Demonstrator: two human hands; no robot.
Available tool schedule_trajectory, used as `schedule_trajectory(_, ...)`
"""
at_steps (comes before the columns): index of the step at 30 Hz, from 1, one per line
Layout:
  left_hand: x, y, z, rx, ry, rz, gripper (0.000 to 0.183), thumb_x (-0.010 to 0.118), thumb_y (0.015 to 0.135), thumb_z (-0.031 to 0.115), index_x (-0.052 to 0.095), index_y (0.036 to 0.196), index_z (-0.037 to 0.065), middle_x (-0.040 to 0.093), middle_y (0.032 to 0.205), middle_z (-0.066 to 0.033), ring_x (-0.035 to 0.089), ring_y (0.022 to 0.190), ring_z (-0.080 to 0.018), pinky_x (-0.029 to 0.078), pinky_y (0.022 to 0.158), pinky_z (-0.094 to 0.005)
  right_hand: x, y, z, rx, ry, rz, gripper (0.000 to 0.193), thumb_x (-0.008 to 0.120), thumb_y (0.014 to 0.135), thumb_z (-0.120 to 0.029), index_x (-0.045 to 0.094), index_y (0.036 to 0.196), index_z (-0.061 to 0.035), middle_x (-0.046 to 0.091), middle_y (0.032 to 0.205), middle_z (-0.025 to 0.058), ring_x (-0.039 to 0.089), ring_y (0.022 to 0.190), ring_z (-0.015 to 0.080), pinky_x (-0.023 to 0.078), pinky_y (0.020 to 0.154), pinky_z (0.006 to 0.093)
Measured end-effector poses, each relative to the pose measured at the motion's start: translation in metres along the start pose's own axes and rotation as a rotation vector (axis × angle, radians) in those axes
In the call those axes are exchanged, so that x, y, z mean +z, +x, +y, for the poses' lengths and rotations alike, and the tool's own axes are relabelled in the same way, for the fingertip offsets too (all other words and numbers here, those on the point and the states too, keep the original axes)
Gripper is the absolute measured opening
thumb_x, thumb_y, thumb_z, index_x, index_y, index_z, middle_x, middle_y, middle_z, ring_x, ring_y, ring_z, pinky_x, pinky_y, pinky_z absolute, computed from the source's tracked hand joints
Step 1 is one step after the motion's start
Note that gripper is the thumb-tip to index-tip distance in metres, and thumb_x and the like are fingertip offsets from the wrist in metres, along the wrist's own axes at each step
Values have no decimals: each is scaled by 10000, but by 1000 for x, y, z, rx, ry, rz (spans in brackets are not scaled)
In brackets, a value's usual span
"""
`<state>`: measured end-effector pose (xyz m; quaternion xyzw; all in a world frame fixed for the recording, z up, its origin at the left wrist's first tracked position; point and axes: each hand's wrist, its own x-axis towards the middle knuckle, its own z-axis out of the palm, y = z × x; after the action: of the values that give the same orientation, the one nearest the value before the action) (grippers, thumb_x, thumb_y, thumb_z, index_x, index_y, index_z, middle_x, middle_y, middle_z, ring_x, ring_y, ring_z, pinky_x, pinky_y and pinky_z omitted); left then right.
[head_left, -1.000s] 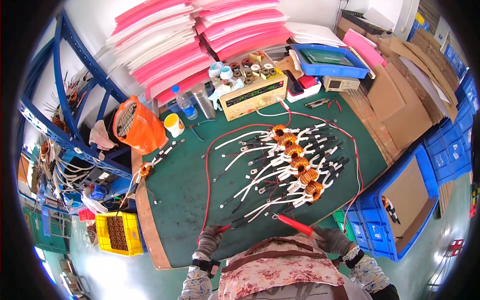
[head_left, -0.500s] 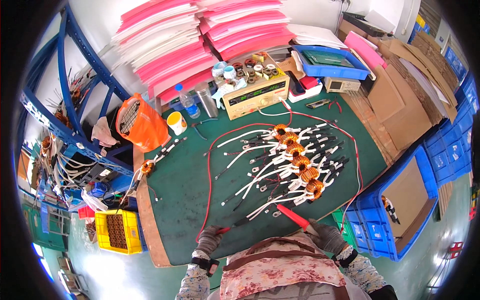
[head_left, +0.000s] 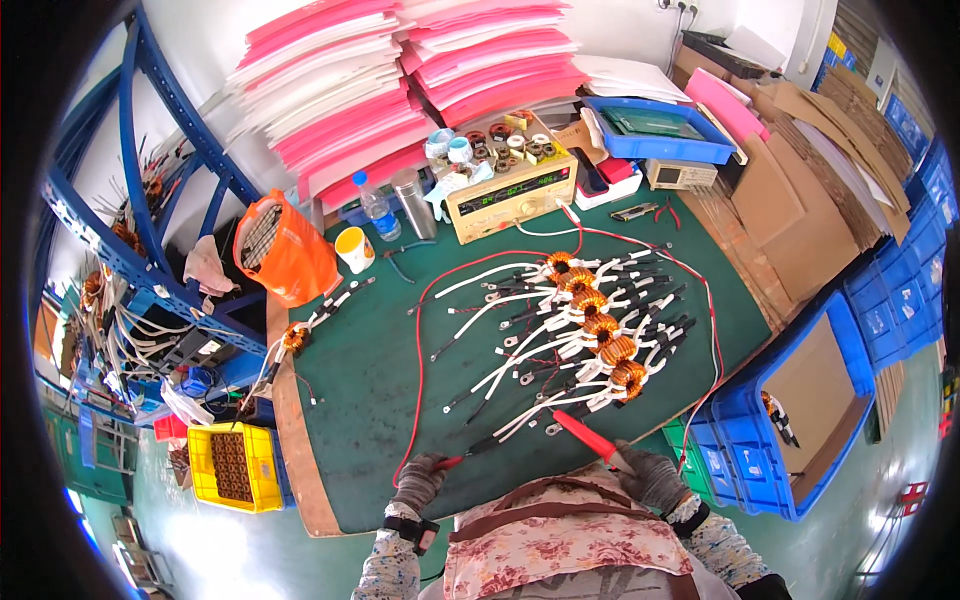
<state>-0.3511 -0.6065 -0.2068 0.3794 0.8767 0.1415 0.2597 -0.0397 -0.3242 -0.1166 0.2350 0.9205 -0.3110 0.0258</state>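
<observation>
"Gloves [head_left: 415,492] cover both hands. What is the left hand [head_left: 422,478] doing?"

"It grips a thin red stick [head_left: 451,462] near the front of the green mat [head_left: 350,440]. A black wire end [head_left: 483,445] is by the tip, but I can't tell if they touch."

"And the right hand [head_left: 653,480]?"

"Its fingers wrap around a fat red stick [head_left: 588,435]. That one leans up and left, close to some white wires [head_left: 527,415]."

"Where are the copper coils [head_left: 602,328]?"

"In a row on the mat, right of the middle. Wires poke out on both sides."

"What's behind them?"

"A cream box [head_left: 515,203] with green glowing numbers. One red wire [head_left: 421,345] bends down to the left hand."
</observation>
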Motion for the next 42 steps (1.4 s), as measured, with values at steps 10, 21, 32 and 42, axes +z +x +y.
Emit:
schedule_trajectory(10,19,5,-27,-97,-88,-78,307,611,702,153,611,1007,114,614,933,-139,588,835,-311,476,740,-372,-2,3,-5,47,-18,-68,641,565,738,-234,319,1300,-47,583,853,197,574,769,359,453,690,445)
schedule_trajectory(21,-7,-1,5,21,10,-10,285,599,717,190,610,994,122,603,920,-141,565,855,-332,460,754,-391,-4,2,-6,74,10,-64,642,576,726,-225,336,1293,-45,589,901,203,579,800,358,459,710,434)
schedule_trajectory(32,-10,-1,7,-7,36,-74,302,564,749,234,591,1042,166,596,935,-135,569,862,-327,466,754,-405,-6,2,-7,119,37,-83,632,626,706,-208,395,1263,-16,580,995,223,580,880,355,470,772,398)
schedule_trajectory(42,-6,-4,7,-59,-61,-48,308,595,729,214,610,1023,125,618,946,-137,589,860,-316,478,751,-382,-14,5,-16,164,30,-121,619,620,723,-210,391,1268,-26,595,941,223,593,838,357,479,733,394)
